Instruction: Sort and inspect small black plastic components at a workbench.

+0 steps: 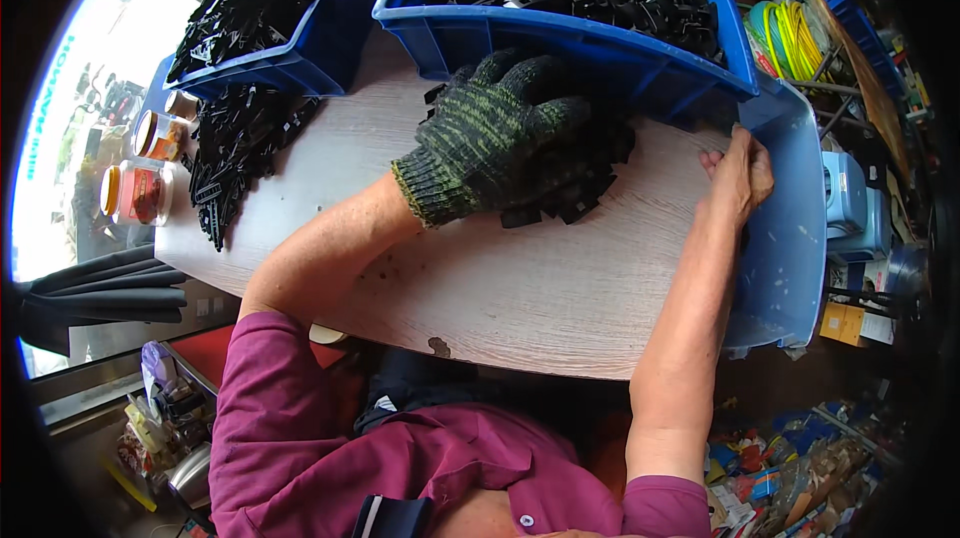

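My left hand [490, 133], in a dark green and yellow-flecked knit glove, lies over a pile of small black plastic pieces [575, 183] on the table. Its fingers are outstretched and somewhat apart, hiding part of the pile. My bare right hand [742, 176] is at the table's right side, by the near rim of a light blue bin [790, 238]. The fingers there are curled together, and what they hold, if anything, cannot be made out. Just beyond both hands stands a large blue crate [580, 33] filled with black plastic pieces.
A second blue crate [290, 68] with black pieces stands at the far left, beside a spilled heap of black strips [240, 143]. Lidded jars [140, 193] line the left edge of the pale wooden table [500, 288]. Coiled yellow cable [790, 38] lies beyond the right side.
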Available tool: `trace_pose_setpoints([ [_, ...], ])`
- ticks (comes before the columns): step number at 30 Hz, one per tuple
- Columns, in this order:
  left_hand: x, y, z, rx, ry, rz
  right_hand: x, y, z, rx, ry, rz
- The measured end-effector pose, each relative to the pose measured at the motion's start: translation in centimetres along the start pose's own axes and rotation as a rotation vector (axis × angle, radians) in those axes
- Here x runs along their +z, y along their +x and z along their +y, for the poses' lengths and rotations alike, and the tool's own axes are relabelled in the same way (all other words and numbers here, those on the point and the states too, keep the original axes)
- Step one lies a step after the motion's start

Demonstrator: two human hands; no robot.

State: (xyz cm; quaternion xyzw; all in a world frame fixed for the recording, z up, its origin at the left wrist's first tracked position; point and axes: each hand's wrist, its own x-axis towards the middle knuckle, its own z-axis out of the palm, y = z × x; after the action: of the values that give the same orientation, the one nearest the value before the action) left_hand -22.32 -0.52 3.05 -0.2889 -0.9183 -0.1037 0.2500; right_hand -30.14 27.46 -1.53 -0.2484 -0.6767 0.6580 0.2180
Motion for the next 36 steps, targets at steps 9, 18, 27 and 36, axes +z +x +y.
trace_pose_setpoints([
  [9, -2.8, -2.0, -1.7, -0.045, -0.275, 0.098, 0.3, -0.2, 0.3, -0.074, 0.044, 0.021],
  [18, -5.8, -9.7, 0.8, -0.235, -0.164, -0.155, -0.1, -0.1, 0.3, -0.015, 0.01, -0.01],
  [27, -1.5, -7.4, 2.9, -0.219, -0.156, -0.046, 0.0, 0.1, 0.3, -0.026, -0.005, -0.024],
  [36, -3.4, -6.5, 2.2, -0.087, -0.199, 0.049, -0.2, 0.0, 0.3, -0.022, -0.017, -0.007],
])
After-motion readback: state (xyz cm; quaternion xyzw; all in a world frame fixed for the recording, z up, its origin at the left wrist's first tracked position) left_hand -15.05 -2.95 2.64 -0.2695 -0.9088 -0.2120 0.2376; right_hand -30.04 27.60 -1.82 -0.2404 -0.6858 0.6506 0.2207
